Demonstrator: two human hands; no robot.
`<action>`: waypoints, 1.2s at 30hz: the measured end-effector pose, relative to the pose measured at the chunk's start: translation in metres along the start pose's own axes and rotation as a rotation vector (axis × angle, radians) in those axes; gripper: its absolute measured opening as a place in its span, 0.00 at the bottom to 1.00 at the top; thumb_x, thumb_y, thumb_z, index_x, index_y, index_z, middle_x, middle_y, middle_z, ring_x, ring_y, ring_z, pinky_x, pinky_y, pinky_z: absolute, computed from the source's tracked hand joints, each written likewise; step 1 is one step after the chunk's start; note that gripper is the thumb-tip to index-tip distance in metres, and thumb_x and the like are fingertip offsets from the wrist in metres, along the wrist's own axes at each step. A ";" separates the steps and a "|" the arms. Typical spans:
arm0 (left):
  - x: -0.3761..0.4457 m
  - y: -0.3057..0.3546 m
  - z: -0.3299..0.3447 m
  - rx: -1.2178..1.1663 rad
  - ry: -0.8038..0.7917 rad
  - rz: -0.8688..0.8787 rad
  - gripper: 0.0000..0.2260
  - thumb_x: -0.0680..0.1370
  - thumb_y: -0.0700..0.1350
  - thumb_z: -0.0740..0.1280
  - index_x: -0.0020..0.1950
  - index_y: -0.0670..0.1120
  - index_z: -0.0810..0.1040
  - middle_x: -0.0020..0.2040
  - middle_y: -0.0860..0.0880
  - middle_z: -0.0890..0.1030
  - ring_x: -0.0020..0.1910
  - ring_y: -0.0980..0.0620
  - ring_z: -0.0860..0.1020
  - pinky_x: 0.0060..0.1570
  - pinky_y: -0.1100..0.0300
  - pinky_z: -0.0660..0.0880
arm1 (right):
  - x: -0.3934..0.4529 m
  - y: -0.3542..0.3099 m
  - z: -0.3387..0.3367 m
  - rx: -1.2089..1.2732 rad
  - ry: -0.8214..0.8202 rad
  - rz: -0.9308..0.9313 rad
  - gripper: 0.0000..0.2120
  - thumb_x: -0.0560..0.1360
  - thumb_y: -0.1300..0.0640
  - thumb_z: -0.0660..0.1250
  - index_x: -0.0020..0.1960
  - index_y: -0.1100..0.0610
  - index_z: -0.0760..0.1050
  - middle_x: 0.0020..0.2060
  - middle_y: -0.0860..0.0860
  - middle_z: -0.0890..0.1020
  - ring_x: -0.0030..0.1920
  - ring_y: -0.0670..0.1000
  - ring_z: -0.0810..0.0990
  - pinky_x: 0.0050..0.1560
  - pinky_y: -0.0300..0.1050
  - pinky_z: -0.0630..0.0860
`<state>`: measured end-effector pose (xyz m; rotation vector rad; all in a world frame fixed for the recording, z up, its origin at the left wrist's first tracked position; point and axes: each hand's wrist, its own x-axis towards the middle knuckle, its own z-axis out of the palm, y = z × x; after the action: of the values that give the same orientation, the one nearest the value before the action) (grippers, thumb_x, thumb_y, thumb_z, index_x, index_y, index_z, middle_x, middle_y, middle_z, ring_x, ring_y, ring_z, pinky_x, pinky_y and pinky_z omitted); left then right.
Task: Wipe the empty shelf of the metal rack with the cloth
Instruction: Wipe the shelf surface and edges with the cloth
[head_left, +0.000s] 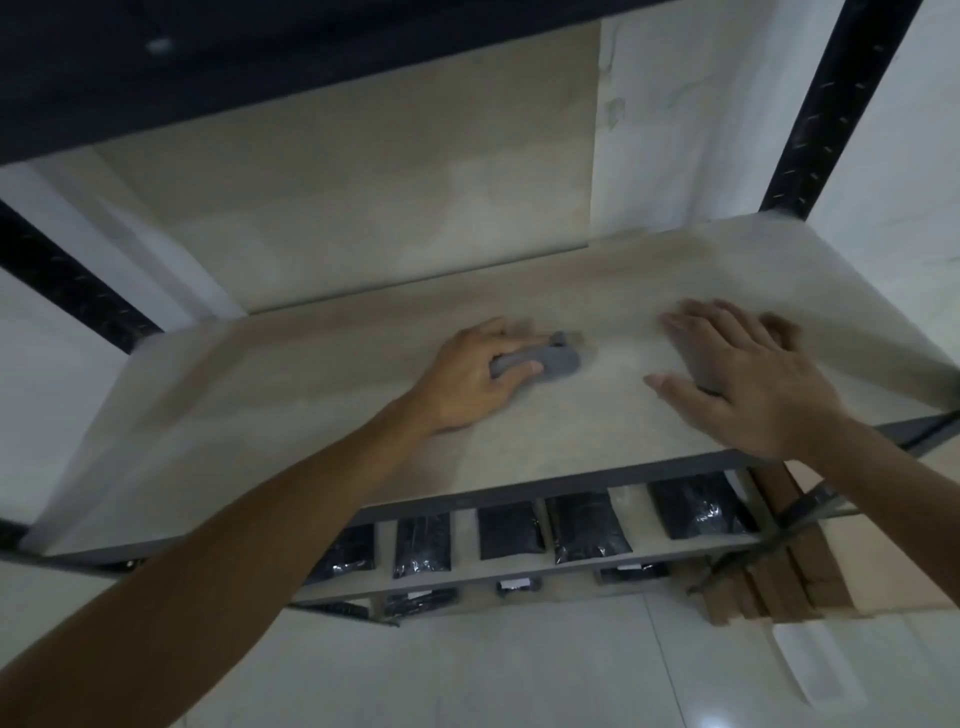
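The left hand (470, 376) is curling its grip around a bunched grey cloth (537, 362), holding it against the middle of the pale shelf (291, 415) of the dark metal rack (831, 104). The right hand (748, 374) is lying flat nearby, fingers spread wide, holding nothing. Black packets (589, 525) are sitting on the shelf below

head view, close above shelf (322, 431), facing forward and down.
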<state>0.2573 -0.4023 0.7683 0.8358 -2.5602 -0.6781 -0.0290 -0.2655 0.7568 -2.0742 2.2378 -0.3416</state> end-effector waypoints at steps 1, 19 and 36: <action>-0.007 0.005 0.000 -0.070 -0.042 0.058 0.13 0.81 0.47 0.68 0.65 0.52 0.81 0.40 0.58 0.76 0.40 0.58 0.76 0.40 0.62 0.71 | 0.001 0.000 -0.001 0.001 -0.004 0.002 0.35 0.78 0.26 0.45 0.78 0.44 0.57 0.79 0.46 0.60 0.80 0.50 0.55 0.75 0.65 0.59; -0.052 0.032 0.016 0.098 -0.023 0.007 0.21 0.82 0.55 0.61 0.73 0.49 0.74 0.53 0.48 0.75 0.47 0.48 0.77 0.47 0.54 0.76 | 0.001 0.006 0.009 -0.006 0.049 -0.017 0.34 0.78 0.26 0.46 0.76 0.44 0.59 0.77 0.48 0.63 0.78 0.53 0.60 0.73 0.64 0.60; -0.060 0.038 0.025 0.203 0.096 -0.043 0.20 0.83 0.54 0.60 0.74 0.52 0.72 0.57 0.48 0.76 0.49 0.47 0.78 0.48 0.51 0.78 | 0.003 0.005 0.010 -0.037 0.086 -0.058 0.32 0.78 0.27 0.46 0.74 0.45 0.60 0.76 0.50 0.65 0.76 0.56 0.64 0.70 0.65 0.60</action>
<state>0.2742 -0.3291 0.7573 0.9652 -2.5601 -0.3845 -0.0323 -0.2697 0.7461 -2.1877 2.2508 -0.4043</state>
